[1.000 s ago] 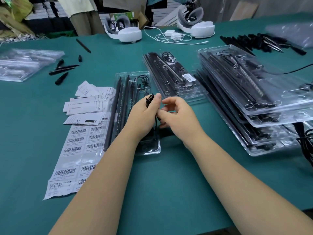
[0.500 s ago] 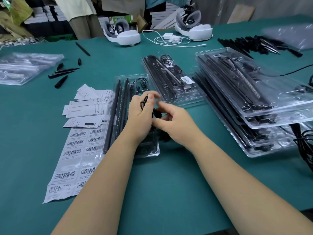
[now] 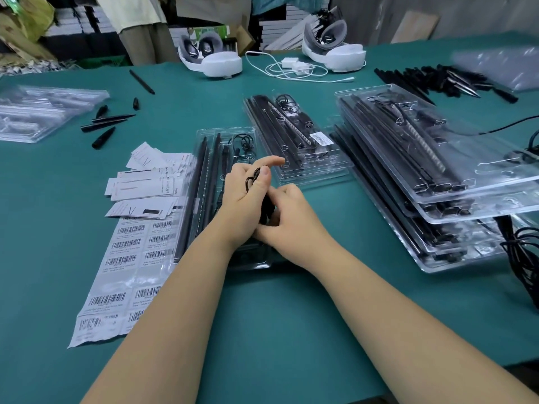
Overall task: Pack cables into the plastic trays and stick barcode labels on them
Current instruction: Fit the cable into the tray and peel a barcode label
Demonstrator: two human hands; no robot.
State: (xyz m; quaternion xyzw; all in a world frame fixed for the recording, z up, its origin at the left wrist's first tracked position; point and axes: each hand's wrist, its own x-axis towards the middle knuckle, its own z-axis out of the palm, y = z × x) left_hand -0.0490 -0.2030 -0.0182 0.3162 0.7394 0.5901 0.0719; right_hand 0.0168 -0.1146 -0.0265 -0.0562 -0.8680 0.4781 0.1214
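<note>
An open clear plastic tray (image 3: 208,141) with black rods lies in the middle of the green table. Above its near half my left hand (image 3: 245,199) pinches a coiled black cable (image 3: 252,177) between thumb and fingers, the index finger stretched out. My right hand (image 3: 291,217) meets it from the right, its fingers curled round the cable's lower end (image 3: 266,209). A sheet of barcode labels (image 3: 128,258) lies left of the tray. A packed tray (image 3: 294,141) bearing a white label (image 3: 320,139) sits behind my hands.
A stack of packed trays (image 3: 437,176) fills the right side, with loose black cables (image 3: 525,258) at the right edge. White cards (image 3: 148,182) and black pens (image 3: 108,123) lie left, empty trays (image 3: 38,115) far left. White headsets (image 3: 215,59) and a person stand at the back.
My hands have drawn together over the tray's near half. The right hand slid down and closed on the cable's lower end while the left keeps the coil.
</note>
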